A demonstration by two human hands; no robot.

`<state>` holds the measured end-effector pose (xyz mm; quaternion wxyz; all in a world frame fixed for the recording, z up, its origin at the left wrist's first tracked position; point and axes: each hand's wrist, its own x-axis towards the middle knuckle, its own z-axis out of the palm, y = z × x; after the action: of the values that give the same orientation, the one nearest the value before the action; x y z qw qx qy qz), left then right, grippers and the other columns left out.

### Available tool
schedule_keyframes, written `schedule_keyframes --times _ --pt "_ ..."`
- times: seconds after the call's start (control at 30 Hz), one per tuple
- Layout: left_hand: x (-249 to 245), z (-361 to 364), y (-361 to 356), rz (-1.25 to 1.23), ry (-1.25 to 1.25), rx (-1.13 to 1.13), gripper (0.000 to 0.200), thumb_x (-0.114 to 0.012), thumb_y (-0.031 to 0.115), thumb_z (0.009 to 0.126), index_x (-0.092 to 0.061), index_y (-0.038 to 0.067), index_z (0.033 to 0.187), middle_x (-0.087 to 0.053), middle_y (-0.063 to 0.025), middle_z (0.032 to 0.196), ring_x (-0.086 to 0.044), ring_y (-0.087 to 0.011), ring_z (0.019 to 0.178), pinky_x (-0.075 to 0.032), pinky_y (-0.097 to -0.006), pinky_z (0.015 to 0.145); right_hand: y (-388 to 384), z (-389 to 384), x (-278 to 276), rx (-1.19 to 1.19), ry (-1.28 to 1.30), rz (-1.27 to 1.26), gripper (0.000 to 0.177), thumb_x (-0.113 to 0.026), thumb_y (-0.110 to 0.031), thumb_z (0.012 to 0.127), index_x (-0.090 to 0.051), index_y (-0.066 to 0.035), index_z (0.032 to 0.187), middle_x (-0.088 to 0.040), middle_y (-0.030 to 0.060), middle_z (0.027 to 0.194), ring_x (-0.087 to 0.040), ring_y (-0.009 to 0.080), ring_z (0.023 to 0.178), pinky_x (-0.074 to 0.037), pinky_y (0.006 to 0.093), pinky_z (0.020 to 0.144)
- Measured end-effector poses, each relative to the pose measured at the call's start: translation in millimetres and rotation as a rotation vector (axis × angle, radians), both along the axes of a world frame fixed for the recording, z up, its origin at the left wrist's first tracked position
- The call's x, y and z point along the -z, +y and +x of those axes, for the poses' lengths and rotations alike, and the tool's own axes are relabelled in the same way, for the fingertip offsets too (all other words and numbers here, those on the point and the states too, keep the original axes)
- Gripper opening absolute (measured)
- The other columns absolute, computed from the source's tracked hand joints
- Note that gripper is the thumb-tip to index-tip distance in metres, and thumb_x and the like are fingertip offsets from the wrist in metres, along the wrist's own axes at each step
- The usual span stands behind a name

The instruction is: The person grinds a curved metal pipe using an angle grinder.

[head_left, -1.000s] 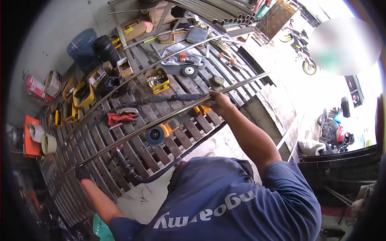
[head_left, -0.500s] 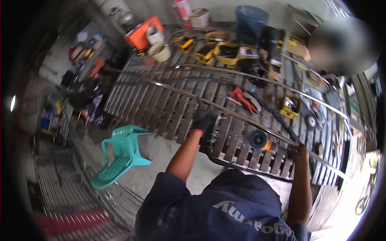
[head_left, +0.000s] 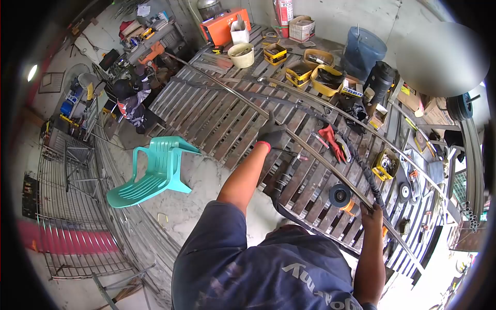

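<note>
A long metal tube [head_left: 320, 157] runs diagonally over the slatted metal table [head_left: 206, 124]. My left hand [head_left: 271, 132], in a dark glove with a red cuff, is at the tube near its middle, the fingers partly over it. Bare, my right hand [head_left: 371, 214] is closed round the same tube nearer its right end. Beside the right hand lies an angle grinder [head_left: 341, 197] with a dark disc and orange body. A red-handled clamp [head_left: 331, 143] rests beyond the tube, next to a black cable [head_left: 364, 168].
A second long tube [head_left: 341, 111] crosses the table farther back. Yellow containers [head_left: 327, 80], a blue bin [head_left: 363, 50] and an orange machine [head_left: 225, 27] stand at the back. A green chair [head_left: 155, 170] is at the left. Another person [head_left: 132, 101] crouches at the upper left.
The view has shifted, and more of the left side shows. My left hand has moved up from the table's front side to the tube. The right hand is still on the tube.
</note>
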<state>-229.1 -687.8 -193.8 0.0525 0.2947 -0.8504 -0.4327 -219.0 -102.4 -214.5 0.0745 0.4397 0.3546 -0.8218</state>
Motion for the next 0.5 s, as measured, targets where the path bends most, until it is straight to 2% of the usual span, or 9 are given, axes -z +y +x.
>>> schedule_keyframes --times 0.1,0.13,0.23,0.27,0.33,0.37,0.43,0.5 --pt "6 -11 -4 -0.062 -0.068 -0.013 0.115 -0.077 0.054 0.092 -0.017 0.008 0.178 -0.072 -0.028 0.14 -0.071 -0.0456 0.126 -0.057 -0.0495 0.105 6 -12 27 -0.013 -0.061 -0.015 0.035 -0.054 -0.019 0.113 -0.054 0.006 0.137 -0.062 0.0292 0.143 -0.065 0.0512 0.129 -0.059 0.068 0.11" --pt "24 -17 -9 -0.084 -0.053 -0.019 0.114 -0.076 0.055 0.092 -0.017 0.008 0.178 -0.072 -0.0279 0.14 -0.072 -0.0455 0.125 -0.057 -0.0498 0.105 4 -13 30 -0.014 -0.057 0.017 0.034 -0.055 -0.021 0.113 -0.055 0.006 0.133 -0.065 0.0289 0.14 -0.066 0.051 0.126 -0.061 0.0674 0.108" --pt "33 -23 -11 -0.183 -0.048 -0.039 0.112 -0.073 0.056 0.093 -0.018 0.008 0.178 -0.073 -0.0279 0.137 -0.073 -0.0455 0.122 -0.057 -0.0507 0.105 -1 -10 21 -0.048 -0.035 -0.038 0.039 -0.05 -0.02 0.115 -0.051 0.009 0.14 -0.057 0.0291 0.148 -0.062 0.0482 0.135 -0.058 0.0671 0.112" --pt "31 -23 -10 -0.221 -0.052 -0.046 0.111 -0.072 0.056 0.093 -0.018 0.008 0.178 -0.073 -0.028 0.136 -0.073 -0.0456 0.121 -0.057 -0.051 0.104 -4 -9 18 -0.066 -0.04 -0.037 0.041 -0.054 -0.022 0.113 -0.052 0.009 0.14 -0.06 0.0289 0.146 -0.064 0.0466 0.133 -0.059 0.0639 0.111" --pt "20 -22 -7 -0.21 -0.086 -0.117 0.099 -0.074 0.048 0.094 -0.032 0.004 0.173 -0.077 -0.0235 0.119 -0.075 -0.0401 0.11 -0.058 -0.0506 0.098 -7 -7 15 -0.096 -0.051 -0.038 0.045 -0.062 -0.025 0.111 -0.055 0.009 0.139 -0.067 0.0284 0.14 -0.068 0.0434 0.13 -0.061 0.0574 0.109" --pt "17 -30 -6 -0.252 -0.066 -0.112 0.094 -0.074 0.047 0.095 -0.036 0.005 0.171 -0.077 -0.0239 0.117 -0.075 -0.0405 0.108 -0.058 -0.0511 0.096 -12 -3 27 -0.504 0.191 0.378 0.05 -0.07 -0.028 0.106 -0.057 0.009 0.137 -0.072 0.027 0.134 -0.072 0.0402 0.125 -0.061 0.0532 0.106" --pt "20 -34 -4 -0.369 0.015 -0.042 0.085 -0.072 0.045 0.097 -0.042 0.007 0.166 -0.077 -0.0245 0.114 -0.075 -0.0414 0.105 -0.057 -0.0521 0.093 3 16 21 -1.108 0.394 1.152 0.07 -0.092 -0.036 0.09 -0.063 0.007 0.138 -0.081 0.0222 0.118 -0.079 0.0335 0.114 -0.061 0.0454 0.099" --pt "20 -30 -6 -0.445 0.123 0.112 0.076 -0.071 0.044 0.098 -0.049 0.009 0.162 -0.077 -0.0251 0.111 -0.074 -0.0422 0.102 -0.056 -0.0532 0.091 -37 36 -64 -1.169 0.115 1.305 0.067 -0.09 -0.037 0.092 -0.065 -0.004 0.145 -0.079 0.021 0.122 -0.078 0.0335 0.11 -0.061 0.0468 0.094"
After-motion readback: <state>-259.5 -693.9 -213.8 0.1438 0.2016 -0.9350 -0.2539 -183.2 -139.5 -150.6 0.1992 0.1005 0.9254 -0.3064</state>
